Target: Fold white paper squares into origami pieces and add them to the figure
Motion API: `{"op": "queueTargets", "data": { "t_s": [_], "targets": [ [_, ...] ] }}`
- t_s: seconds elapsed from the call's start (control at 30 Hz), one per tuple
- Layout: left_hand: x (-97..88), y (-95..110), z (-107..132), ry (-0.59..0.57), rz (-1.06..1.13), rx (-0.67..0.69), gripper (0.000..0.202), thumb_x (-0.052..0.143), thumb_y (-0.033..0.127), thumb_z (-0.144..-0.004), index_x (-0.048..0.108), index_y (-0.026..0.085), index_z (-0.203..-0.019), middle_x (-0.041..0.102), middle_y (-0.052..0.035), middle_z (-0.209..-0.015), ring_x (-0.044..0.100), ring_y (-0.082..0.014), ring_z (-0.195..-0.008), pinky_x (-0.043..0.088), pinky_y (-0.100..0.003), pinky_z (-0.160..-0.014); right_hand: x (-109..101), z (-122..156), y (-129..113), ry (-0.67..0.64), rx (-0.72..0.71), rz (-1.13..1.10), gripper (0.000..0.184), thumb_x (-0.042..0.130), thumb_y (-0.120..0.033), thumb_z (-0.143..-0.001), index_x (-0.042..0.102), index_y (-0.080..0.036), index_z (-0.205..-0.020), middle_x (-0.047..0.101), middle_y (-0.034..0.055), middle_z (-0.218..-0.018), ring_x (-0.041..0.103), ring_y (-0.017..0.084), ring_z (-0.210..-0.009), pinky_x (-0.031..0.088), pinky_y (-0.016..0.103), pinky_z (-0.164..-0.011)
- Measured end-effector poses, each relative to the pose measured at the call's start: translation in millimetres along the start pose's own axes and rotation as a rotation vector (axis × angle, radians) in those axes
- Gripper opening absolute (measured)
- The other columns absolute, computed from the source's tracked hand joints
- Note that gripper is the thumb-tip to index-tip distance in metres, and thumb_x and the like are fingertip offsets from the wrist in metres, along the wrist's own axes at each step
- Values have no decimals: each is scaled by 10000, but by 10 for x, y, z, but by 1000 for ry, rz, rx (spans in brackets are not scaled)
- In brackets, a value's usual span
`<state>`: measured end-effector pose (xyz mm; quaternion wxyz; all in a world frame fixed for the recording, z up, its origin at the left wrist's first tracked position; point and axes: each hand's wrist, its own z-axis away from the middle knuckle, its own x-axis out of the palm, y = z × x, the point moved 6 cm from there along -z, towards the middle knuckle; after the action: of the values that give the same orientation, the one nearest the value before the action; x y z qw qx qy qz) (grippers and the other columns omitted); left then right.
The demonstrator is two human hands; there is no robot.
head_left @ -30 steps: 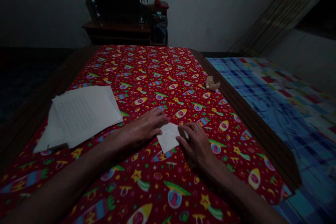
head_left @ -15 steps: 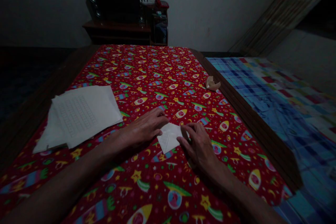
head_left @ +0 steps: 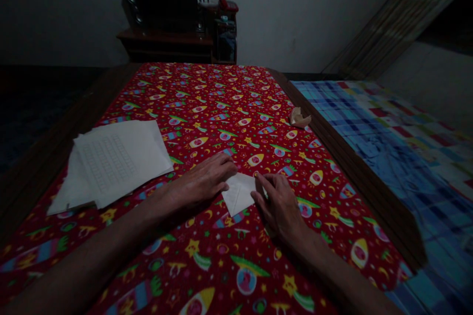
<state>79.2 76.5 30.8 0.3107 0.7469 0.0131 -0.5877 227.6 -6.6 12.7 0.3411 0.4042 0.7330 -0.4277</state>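
head view: folded white paper (head_left: 239,194) lies flat on red rocket-print cloth (head_left: 236,103), between both hands. left hand (head_left: 201,182) rests palm down, fingers open, tips by the paper's left edge, no grip. right hand (head_left: 279,204) is curled, fingertips at the paper's right edge; can't tell if it's pinching. paper looks thin, light, soft, prob. slides easily, so best held at edges w/ fingertips pressing down. loose sheets (head_left: 118,162) lie to the left.
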Motion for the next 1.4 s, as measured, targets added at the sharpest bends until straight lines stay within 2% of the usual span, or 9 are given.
{"op": "queueTargets", "data": {
  "t_s": [0.13,0.33,0.57,0.73,0.87,0.97,1.2,1.4],
  "targets": [
    [4,3,13,4,-4,9,242,578,151,-819,505,208,-1043,498,-45,-1053,486,-196,-989,435,-318,-849,5,12,20,5,3,2,356,530,-269,-877,500,-193,-1223,533,121,-1042,485,251,-933,471,394,-733],
    [8,7,13,2,2,-7,216,584,123,-807,498,192,-992,502,-65,-1109,488,-203,-1028,432,-333,-877,8,15,33,-9,29,-28,186,533,-255,-876,560,-200,-1051,535,101,-1011,488,239,-927,461,376,-746],
    [-2,-38,24,14,-29,-62,324,604,166,-809,507,213,-1115,501,-56,-1096,486,-214,-1038,432,-345,-888,-15,9,79,-44,95,78,226,541,-350,-870,534,-184,-1024,521,105,-950,476,254,-895,442,402,-750],
    [16,-59,32,21,-17,-63,274,591,187,-820,541,216,-1087,505,-52,-1064,501,-206,-998,448,-334,-852,-15,21,133,-33,86,-2,104,534,-289,-872,519,-198,-918,522,69,-886,478,219,-842,434,362,-727],
    [13,-39,44,42,3,-50,283,575,176,-830,528,213,-1107,505,-61,-1110,495,-209,-1030,444,-344,-884,-8,28,137,0,74,-54,61,535,-253,-865,506,-199,-865,527,58,-873,483,202,-822,432,341,-714],
    [1,-26,58,58,15,-59,294,577,166,-827,512,210,-1110,502,-67,-1151,476,-220,-1083,430,-359,-926,-5,25,117,5,60,-60,35,519,-230,-871,526,-201,-855,534,57,-864,493,200,-823,430,328,-700],
    [-5,-14,74,83,28,-21,353,568,156,-826,464,229,-1155,486,-71,-1193,425,-234,-1162,395,-401,-985,10,31,83,-11,14,-115,97,446,-210,-904,509,-195,-833,556,47,-789,492,177,-725,413,303,-642],
    [77,-164,51,55,40,-72,325,612,166,-791,506,224,-1093,498,-59,-1104,447,-241,-1084,410,-405,-933,54,49,103,-29,-10,-120,120,463,-283,-909,521,-188,-954,586,72,-885,524,195,-797,435,318,-693]
  ]
}}
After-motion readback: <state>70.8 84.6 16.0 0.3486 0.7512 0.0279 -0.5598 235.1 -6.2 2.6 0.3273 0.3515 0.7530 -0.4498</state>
